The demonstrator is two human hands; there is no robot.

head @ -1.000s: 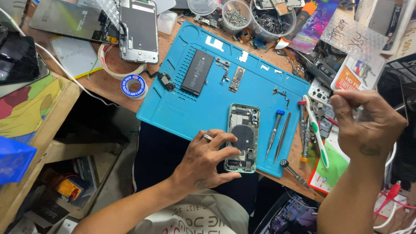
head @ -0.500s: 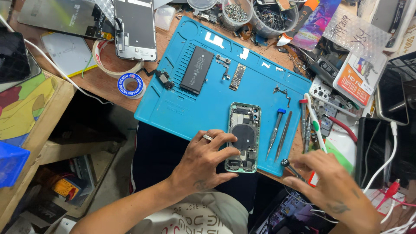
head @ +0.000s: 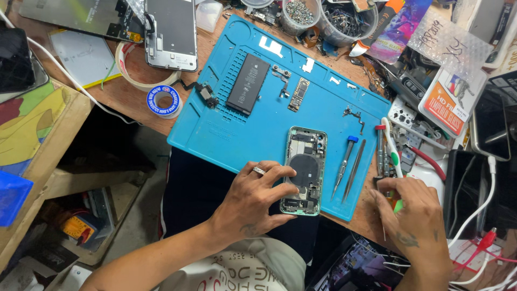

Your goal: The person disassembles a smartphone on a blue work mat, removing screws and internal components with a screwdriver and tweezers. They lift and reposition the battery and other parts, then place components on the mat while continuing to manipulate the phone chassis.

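The left hand [head: 257,200] is pinning the opened phone body [head: 304,171] at the blue mat's [head: 226,129] near edge (battery [head: 247,83] and small parts already out), while the right hand [head: 413,215] is closing on a thin tool [head: 383,229], so reassembly looks undone.

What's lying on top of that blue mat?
On the blue mat lie an opened phone, a black battery, small circuit parts and tweezers. The left hand covers the phone's lower left edge, hiding what lies there.
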